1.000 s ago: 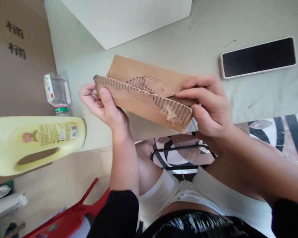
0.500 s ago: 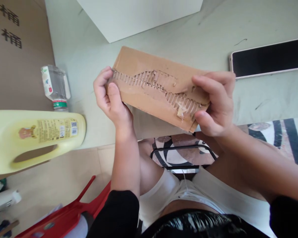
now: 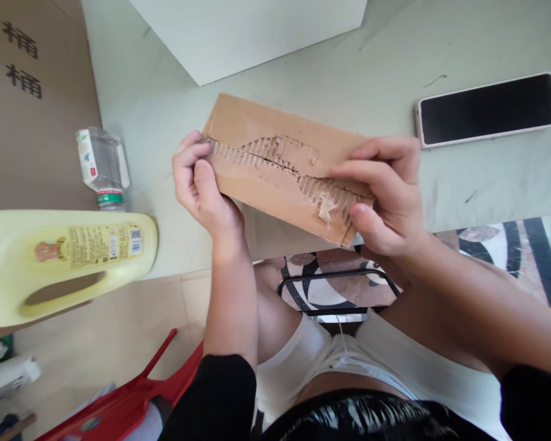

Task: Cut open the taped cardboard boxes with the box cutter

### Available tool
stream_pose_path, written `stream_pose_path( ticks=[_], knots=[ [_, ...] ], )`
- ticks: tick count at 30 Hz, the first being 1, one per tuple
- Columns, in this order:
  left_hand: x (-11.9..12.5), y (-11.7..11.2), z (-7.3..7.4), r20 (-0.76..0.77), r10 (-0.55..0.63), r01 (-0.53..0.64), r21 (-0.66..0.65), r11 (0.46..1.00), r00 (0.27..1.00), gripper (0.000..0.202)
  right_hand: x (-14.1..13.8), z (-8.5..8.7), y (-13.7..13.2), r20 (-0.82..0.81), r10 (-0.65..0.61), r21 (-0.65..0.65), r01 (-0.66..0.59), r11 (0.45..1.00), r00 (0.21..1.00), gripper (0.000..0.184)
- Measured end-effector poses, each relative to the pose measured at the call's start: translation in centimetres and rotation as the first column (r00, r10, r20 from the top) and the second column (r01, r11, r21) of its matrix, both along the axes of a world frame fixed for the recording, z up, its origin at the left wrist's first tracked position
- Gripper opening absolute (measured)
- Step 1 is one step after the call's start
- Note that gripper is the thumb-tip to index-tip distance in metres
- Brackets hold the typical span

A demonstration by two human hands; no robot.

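A small cardboard box is held tilted above the table's near edge, its torn side facing me. A strip of bare corrugation runs along its middle seam, with a scrap of tape near the right end. Around the left end of the box my left hand is closed, thumb on the face. My right hand grips the right end, fingers on the upper flap beside the seam and thumb at the lower corner. A narrow dark gap shows along the seam. The underside of the box is hidden.
On the pale table a phone lies at right, a white panel behind. At left are a clear bottle, a yellow jug and a large carton. A red chair stands lower left.
The box has shifted slightly left in view. My right fingers have moved further left along the upper flap, and the seam's dark gap looks a little wider.
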State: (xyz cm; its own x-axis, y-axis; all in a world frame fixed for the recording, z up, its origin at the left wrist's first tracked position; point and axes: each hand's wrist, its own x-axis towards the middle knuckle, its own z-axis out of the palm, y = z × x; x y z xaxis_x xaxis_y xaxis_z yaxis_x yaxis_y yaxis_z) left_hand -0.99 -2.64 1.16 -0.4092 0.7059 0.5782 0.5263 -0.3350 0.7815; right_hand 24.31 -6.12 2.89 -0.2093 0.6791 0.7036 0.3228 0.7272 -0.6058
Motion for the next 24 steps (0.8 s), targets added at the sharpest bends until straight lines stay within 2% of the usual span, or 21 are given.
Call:
stream_pose_path(
  ticks=[2,6,12,17,21,24],
  knots=[
    [0.2,-0.2,0.2,0.019,-0.008,0.008,0.000,1.000,1.000,0.048,0.0,0.3,-0.1,0.020,-0.014,-0.018,0.014,1.000,1.000,0.046],
    [0.2,-0.1,0.1,0.044,-0.040,0.039,0.031,0.999,0.998,0.045,0.0,0.9,-0.6,0.119,-0.060,-0.124,0.075,0.989,0.991,0.041],
    [0.4,-0.3,0.3,0.084,-0.043,0.043,0.006,0.999,0.996,0.042,-0.1,0.9,-0.7,0.064,-0.070,-0.108,0.077,0.991,0.995,0.034],
    [0.5,-0.5,0.3,0.116,-0.101,0.094,0.063,0.994,0.988,0.035,-0.3,0.7,-0.6,0.033,-0.075,-0.068,0.077,0.995,0.997,0.032],
    [-0.1,-0.4,0.4,0.032,-0.078,0.075,0.072,0.995,0.996,0.037,-0.3,0.5,-0.6,0.046,-0.089,-0.048,0.092,0.995,0.995,0.032],
    [-0.4,-0.6,1.2,-0.120,-0.054,0.067,0.108,0.992,0.991,0.038,-0.2,0.3,-0.6,0.037,-0.082,-0.054,0.084,0.995,0.996,0.031]
  ],
)
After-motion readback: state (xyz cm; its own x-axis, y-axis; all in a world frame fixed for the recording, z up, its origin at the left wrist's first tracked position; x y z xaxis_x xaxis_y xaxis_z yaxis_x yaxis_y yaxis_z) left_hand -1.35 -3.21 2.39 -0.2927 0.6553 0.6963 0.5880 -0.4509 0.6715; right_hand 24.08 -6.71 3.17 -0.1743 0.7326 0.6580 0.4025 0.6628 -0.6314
